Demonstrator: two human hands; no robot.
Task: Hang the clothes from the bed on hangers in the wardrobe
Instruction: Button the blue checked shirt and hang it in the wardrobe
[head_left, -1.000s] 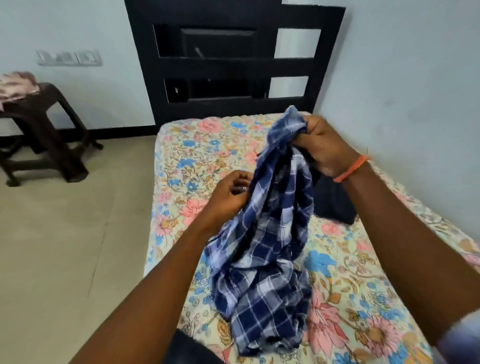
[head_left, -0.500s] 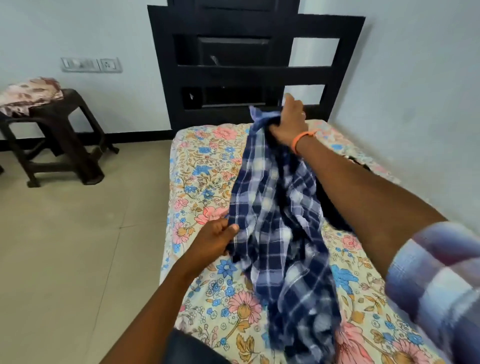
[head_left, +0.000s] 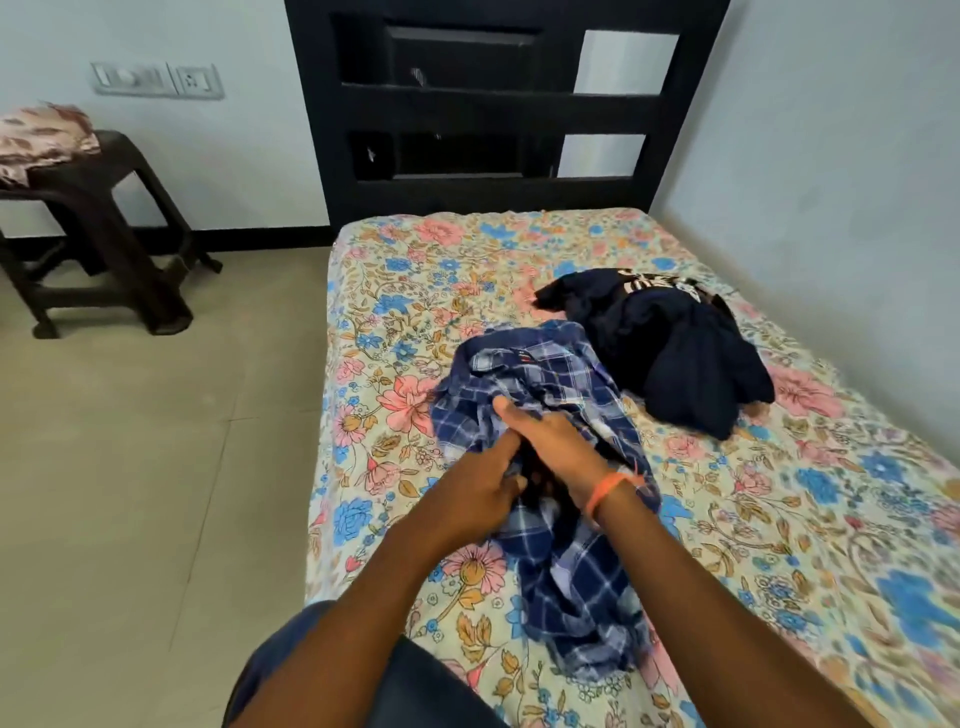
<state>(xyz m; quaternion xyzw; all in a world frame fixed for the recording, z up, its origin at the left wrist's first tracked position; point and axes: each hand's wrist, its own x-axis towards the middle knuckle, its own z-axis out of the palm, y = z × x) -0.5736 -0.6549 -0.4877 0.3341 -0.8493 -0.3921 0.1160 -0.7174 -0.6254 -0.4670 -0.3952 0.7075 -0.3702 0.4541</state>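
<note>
The blue checked shirt (head_left: 545, 467) lies crumpled on the bed (head_left: 779, 519), stretched from its collar end near the middle of the floral sheet down toward the near edge, and both hands meet on its middle part. The left hand (head_left: 478, 491) comes in from the floor side with its fingers curled into the cloth, pinching a fold just under the right hand. The right hand (head_left: 553, 449), with an orange band (head_left: 605, 491) at the wrist, lies on top of the shirt, thumb stretched toward the collar; its fingers dip into the folds, so I cannot tell whether they grip the cloth or only press it. A dark navy garment (head_left: 675, 353) lies bunched just beyond the shirt, nearer the wall. A dark stool (head_left: 98, 234) stands on the floor to the left.
</note>
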